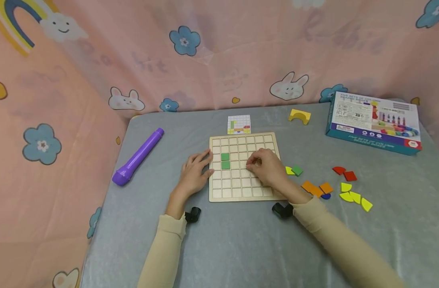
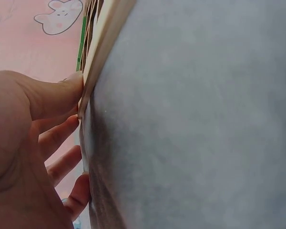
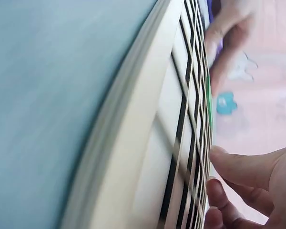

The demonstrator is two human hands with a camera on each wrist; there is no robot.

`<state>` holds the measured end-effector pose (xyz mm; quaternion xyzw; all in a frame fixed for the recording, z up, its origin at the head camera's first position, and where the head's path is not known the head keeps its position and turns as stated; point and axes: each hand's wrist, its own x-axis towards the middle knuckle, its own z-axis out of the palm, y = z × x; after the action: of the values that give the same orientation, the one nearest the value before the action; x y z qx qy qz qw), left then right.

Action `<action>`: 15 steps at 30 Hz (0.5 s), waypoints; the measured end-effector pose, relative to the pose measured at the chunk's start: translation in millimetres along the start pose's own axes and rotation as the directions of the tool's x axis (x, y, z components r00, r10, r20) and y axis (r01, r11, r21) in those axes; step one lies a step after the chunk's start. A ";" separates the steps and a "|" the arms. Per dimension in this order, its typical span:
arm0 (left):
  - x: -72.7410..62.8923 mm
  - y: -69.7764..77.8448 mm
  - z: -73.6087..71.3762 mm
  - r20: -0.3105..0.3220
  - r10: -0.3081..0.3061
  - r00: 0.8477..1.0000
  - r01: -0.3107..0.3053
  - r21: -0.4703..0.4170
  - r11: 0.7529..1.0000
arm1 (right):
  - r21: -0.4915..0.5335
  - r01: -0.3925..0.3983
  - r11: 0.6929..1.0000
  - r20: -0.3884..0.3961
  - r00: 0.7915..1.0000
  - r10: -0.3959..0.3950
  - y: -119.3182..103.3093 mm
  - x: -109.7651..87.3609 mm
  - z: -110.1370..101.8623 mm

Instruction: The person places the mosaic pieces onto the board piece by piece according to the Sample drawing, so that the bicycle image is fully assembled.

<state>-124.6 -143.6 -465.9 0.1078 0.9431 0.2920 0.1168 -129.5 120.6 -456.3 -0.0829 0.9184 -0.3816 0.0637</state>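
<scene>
Whether the right hand (image 1: 267,170), fingers bent over the board (image 1: 235,175), pinches anything cannot be told; it hides several squares. The left hand (image 1: 195,175), fingers spread, touches the board's left side; orange tiles (image 1: 311,189) lie beyond its right.

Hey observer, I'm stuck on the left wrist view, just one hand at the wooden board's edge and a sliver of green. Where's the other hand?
Observer: The right hand is over the right half of the board, fingertips down at the grid; I can't tell whether they hold a piece.

Operator: And that green I'm seeing edge-on?

Observer: Two green squares sit in neighbouring cells of the second column from the left.

Operator: Any green left outside the board?

Observer: At least one loose green piece lies on the table, right of the board.
</scene>
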 end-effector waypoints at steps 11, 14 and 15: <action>0.4 0.6 1.0 0.004 -0.002 1.000 0.002 0.006 1.000 | -0.043 -0.101 0.994 -0.093 0.991 0.096 56.2 -46.6 -54.0; 0.3 0.3 0.9 0.002 -0.007 1.000 0.007 0.004 1.000 | -0.057 -0.129 0.990 -0.103 0.987 0.123 64.8 -52.6 -62.6; 0.2 0.2 1.0 0.002 -0.009 1.000 0.009 0.004 1.000 | -0.061 -0.137 0.989 -0.105 0.986 0.130 67.0 -54.0 -64.8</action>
<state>-124.5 -142.9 -466.6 0.1042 0.9441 0.2893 0.1190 -95.4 222.7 -455.7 -0.0040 0.9364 -0.3487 0.0401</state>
